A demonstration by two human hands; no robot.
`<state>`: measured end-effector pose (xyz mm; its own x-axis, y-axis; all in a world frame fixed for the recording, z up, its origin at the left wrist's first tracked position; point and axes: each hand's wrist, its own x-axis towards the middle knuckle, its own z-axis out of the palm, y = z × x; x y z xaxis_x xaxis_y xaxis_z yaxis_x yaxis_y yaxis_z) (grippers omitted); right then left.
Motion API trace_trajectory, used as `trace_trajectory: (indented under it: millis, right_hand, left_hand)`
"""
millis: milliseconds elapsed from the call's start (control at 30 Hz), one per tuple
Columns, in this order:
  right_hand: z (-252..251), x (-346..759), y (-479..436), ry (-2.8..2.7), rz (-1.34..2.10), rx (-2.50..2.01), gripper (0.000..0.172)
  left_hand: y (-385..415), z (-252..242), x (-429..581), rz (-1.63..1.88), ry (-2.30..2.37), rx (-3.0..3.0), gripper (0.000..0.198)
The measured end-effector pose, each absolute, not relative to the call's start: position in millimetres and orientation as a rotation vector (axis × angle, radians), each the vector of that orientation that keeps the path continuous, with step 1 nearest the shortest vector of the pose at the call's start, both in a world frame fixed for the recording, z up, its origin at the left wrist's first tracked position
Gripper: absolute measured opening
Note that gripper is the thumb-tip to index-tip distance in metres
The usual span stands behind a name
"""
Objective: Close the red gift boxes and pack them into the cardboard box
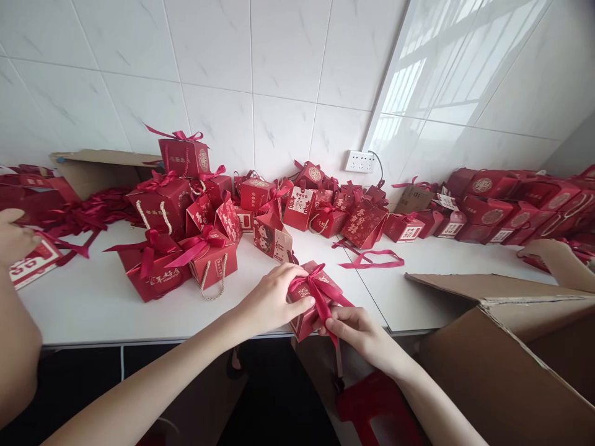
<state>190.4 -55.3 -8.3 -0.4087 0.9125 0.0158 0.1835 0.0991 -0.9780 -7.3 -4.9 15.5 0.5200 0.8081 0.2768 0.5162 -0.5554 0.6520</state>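
A small red gift box (pixel 304 323) with gold print sits at the table's front edge, tilted toward me. Across its top lies a dark pink ribbon (pixel 320 290) tied in a bow. My left hand (pixel 279 298) grips the box from the left, its thumb on the top near the bow. On the other side, my right hand (pixel 352 328) is closed, thumb and fingers pinching a hanging tail of the ribbon. Just behind stands a patterned red box (pixel 272 238) with a tan side. A loose ribbon (pixel 374 260) lies on the table to the right.
Finished-looking red boxes with bows (pixel 160 204) are stacked at the left. More boxes (pixel 493 198) line the wall at right. A large open cardboard carton (pixel 465 365) stands at the lower right. Other people's hands (pixel 12 238) show at both sides. A red stool (pixel 372 406) is below.
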Motion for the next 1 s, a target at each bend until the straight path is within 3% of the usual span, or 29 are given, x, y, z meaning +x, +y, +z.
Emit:
trace_trajectory:
  millis: [167, 533, 767, 900, 1000]
  right_hand:
    - [-9.2, 189.6, -58.0, -1.759, 1.304, -1.131, 0.041]
    - [-10.3, 187.6, -62.8, -1.826, 1.346, -1.117, 0.038]
    - [19.6, 220.9, -71.0, -2.052, 1.652, -1.197, 0.043]
    - [33.8, 218.0, -61.1, -1.966, 0.986, -1.344, 0.04]
    - [27.8, 199.7, -53.2, -2.021, 0.45, -1.226, 0.023]
  left_hand:
    - [11.5, 8.3, -12.0, 0.794, 1.005, 2.157, 0.024]
    - [25.5, 3.6, -21.9, 0.888, 0.923, 2.048, 0.026]
    - [26.7, 7.6, -37.3, 0.874, 0.988, 2.061, 0.027]
    - [26.8, 13.0, -38.2, 0.821, 1.038, 2.083, 0.024]
    - [26.3, 16.4, -35.6, 0.788, 1.021, 2.102, 0.022]
